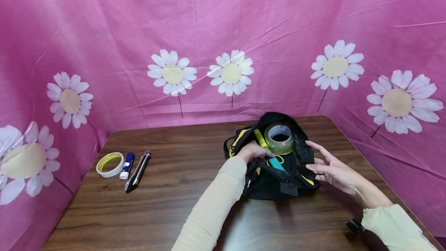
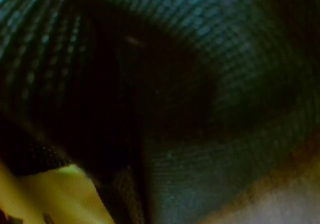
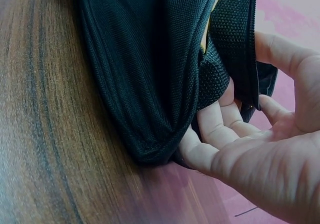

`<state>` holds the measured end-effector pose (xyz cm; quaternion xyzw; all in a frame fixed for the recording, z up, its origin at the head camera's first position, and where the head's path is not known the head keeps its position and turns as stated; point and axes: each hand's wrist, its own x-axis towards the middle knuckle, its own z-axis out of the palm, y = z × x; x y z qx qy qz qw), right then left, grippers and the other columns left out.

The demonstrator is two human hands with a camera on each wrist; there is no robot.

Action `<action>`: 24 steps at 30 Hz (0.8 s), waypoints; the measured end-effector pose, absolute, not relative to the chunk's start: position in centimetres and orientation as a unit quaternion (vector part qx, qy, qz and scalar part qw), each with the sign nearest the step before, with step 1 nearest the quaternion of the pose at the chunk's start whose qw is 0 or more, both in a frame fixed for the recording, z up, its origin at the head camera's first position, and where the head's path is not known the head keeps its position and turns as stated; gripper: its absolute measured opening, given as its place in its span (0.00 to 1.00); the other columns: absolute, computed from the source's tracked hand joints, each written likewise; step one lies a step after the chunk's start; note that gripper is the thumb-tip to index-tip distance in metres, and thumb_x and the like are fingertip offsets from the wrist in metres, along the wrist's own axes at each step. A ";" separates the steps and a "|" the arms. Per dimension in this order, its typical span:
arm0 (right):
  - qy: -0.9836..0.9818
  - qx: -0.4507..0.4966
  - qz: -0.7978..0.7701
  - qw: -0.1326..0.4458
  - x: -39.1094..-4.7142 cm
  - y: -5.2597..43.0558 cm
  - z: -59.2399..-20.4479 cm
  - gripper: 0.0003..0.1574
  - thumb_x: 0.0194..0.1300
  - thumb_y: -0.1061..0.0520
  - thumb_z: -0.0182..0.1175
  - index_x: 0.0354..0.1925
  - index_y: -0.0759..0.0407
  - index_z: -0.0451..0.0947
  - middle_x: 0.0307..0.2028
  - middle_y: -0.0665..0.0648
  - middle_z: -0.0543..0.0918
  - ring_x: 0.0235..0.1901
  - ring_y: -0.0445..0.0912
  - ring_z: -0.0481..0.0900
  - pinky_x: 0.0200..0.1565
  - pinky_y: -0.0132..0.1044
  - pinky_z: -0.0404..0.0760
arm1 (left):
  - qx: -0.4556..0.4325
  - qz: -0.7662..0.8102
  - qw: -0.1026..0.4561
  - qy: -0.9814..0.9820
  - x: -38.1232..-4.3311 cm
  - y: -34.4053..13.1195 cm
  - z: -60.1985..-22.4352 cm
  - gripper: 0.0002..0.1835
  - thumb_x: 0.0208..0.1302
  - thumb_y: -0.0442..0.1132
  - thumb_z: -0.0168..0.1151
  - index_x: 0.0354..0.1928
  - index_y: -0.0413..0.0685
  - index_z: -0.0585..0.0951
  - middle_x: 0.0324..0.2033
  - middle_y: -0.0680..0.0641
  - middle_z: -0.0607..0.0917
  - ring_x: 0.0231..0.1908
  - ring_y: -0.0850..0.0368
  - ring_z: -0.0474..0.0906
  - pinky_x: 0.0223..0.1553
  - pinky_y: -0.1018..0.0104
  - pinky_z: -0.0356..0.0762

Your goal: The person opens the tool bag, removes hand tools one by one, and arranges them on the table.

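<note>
1. The left hand (image 1: 255, 151) is reaching into the open black bag (image 1: 271, 195), its fingers disappearing among the contents; I cannot tell how far they are opening or whether they are gripping the turquoise item (image 1: 276, 163) just beside them.
2. The left wrist view is showing mostly dark, blurred fabric, with a yellow patch (image 2: 65, 196) filling one corner; the fingertips are staying out of sight there.
3. That hand is also partly covering the turquoise item, so its full shape is hard to make out.
4. The right hand (image 1: 332, 171) is holding the bag's right side, its fingers partly bent around the edge and some tips vanishing behind the webbing.
5. The bag is sitting on the table (image 1: 174, 212) between the two hands, touching both.
6. Inside it, a clear tape roll (image 1: 287, 147) and a yellow marker (image 1: 259, 138) are lying beyond the left hand.
7. Both sleeves (image 1: 216, 204) are running off the bottom edge.
</note>
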<state>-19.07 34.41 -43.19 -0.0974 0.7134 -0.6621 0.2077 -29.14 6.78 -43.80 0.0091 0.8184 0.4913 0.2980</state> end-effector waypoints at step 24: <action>0.717 -0.095 -0.658 0.209 -19.1 34.5 -43.3 0.49 0.78 0.62 0.52 0.80 0.35 0.37 0.59 0.56 0.70 0.51 0.42 0.78 0.45 0.41 0.82 | 0.009 0.525 0.298 0.797 -28.6 6.5 -43.5 0.13 0.64 0.45 0.72 0.32 0.43 0.83 0.32 0.43 0.90 0.27 0.57 0.82 0.31 0.66 0.78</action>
